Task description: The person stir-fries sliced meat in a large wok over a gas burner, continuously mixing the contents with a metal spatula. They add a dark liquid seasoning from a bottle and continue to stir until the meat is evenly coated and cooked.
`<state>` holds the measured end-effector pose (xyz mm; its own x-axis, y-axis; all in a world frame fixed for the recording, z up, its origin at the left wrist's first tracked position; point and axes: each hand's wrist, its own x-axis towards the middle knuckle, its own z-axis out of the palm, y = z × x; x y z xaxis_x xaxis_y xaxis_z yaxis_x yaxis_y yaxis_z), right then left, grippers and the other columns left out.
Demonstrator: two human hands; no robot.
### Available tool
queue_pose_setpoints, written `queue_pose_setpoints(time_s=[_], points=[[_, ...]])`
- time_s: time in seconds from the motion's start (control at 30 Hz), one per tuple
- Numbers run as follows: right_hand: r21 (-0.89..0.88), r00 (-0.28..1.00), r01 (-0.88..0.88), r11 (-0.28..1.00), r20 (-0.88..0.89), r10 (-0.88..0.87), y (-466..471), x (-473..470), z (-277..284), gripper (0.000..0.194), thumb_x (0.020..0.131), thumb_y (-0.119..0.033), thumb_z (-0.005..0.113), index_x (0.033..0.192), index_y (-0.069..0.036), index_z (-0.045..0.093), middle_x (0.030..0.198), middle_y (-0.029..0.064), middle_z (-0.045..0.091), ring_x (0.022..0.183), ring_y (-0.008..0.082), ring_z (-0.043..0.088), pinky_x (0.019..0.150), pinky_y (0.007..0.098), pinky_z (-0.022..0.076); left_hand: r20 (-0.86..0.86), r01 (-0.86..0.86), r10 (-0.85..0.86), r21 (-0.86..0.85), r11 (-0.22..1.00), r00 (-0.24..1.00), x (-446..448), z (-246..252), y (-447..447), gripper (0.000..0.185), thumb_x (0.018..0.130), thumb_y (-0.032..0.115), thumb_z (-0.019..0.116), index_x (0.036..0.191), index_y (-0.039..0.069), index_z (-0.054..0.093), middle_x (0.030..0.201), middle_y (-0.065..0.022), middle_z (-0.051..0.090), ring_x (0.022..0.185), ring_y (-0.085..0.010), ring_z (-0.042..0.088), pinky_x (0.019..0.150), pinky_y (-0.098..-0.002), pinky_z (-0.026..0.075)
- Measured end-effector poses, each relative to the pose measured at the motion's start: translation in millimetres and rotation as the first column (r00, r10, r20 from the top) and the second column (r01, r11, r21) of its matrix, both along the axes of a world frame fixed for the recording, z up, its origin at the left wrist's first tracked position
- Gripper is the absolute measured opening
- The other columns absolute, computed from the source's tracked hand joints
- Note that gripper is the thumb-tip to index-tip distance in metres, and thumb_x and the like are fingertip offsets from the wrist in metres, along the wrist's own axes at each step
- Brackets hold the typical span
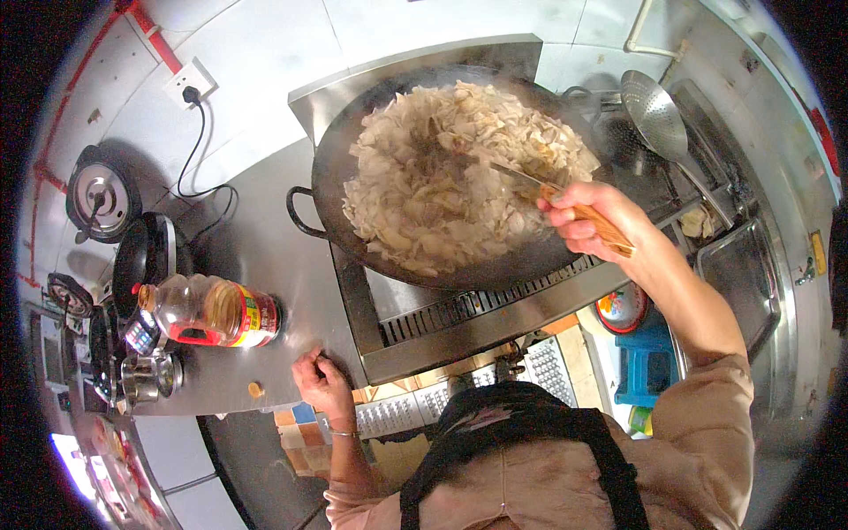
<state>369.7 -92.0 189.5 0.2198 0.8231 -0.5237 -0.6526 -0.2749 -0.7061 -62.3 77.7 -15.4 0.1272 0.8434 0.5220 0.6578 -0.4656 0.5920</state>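
My right hand [599, 205] grips the wooden handle of a metal cooking turner [520, 175]. The turner's shaft reaches into pale, thin sliced food [450, 212], and its blade is hidden there. This heap fills most of a large black wok [523, 265], and steam hangs over the middle. On the front edge of the steel counter [278, 218], left of the stove, rests my left hand [322, 384]. Its fingers are curled in, with nothing visible in them. Close by are a plastic bottle [218, 311] of dark liquid, part full, and a small round cap [256, 389].
The gas stove [424, 354] holds the wok, whose loop handle [299, 212] juts left. A perforated skimmer [656, 116] lies at the right. Metal cups [142, 379], a phone [140, 334] and a black appliance [136, 258] stand left. A cord [192, 159] hangs from the wall socket.
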Motion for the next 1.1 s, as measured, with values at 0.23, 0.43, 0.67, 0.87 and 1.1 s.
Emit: queue_pose_setpoints(time_s=[0.23,0.43,0.67,0.87,1.1], points=[[0.045,0.999,0.040,0.998,-0.006,-0.040,-53.5,-14.5,27.4,0.029,0.090,-0.022,0.061,0.110,-0.001,0.055,0.074,-0.0040,0.050,0.048,0.0011,0.039,0.040,0.0187,0.0317,-0.014,-0.054,0.054,0.009,0.999,0.998,-2.0,-1.1,-3.0,0.016,0.089,0.007,0.057,0.099,0.005,0.069,0.094,-0.0120,0.064,0.086,-0.0312,0.063,0.079,-0.0401,0.051],[-0.097,0.978,-0.066,0.993,0.191,0.084,-78.0,-6.6,51.7,0.034,0.089,-0.030,0.061,0.109,-0.003,0.060,0.070,-0.0039,0.049,0.042,0.0026,0.037,0.033,0.0194,0.0278,-0.006,-0.053,0.054,0.012,0.998,0.999,3.0,2.0,-2.0,0.014,0.089,0.008,0.057,0.096,0.006,0.069,0.093,-0.0114,0.064,0.084,-0.0311,0.062,0.076,-0.0406,0.051],[-0.624,0.475,-0.276,0.731,0.573,0.668,-55.4,12.5,110.7,0.037,0.094,-0.026,0.063,0.124,-0.004,0.062,0.070,-0.0030,0.054,0.050,0.0079,0.048,0.045,0.0223,0.0416,0.013,-0.054,0.054,0.009,0.998,0.998,2.3,1.4,-1.5,0.014,0.088,0.008,0.058,0.096,0.007,0.069,0.093,-0.0105,0.064,0.084,-0.0301,0.062,0.077,-0.0404,0.051],[-0.928,0.131,-0.206,0.312,0.290,0.948,-12.6,15.4,178.3,0.026,0.094,-0.021,0.065,0.112,-0.003,0.069,0.065,-0.0002,0.057,0.048,0.0071,0.048,0.042,0.0255,0.0399,0.011,-0.012,0.012,0.019,1.000,1.000,-0.5,-3.1,0.7,0.016,0.089,0.007,0.056,0.099,0.005,0.069,0.097,-0.0120,0.066,0.090,-0.0316,0.063,0.080,-0.0404,0.051],[-0.859,0.047,-0.414,0.300,0.309,0.950,56.8,17.3,114.9,0.030,0.087,-0.030,0.063,0.071,-0.006,0.057,0.059,0.0026,0.054,0.045,0.0138,0.053,0.037,0.0312,0.0413,0.030,-0.024,0.024,0.014,1.000,0.999,3.1,-0.5,-5.3,0.014,0.088,0.005,0.059,0.098,0.005,0.069,0.097,-0.0132,0.066,0.089,-0.0324,0.064,0.080,-0.0413,0.052]])
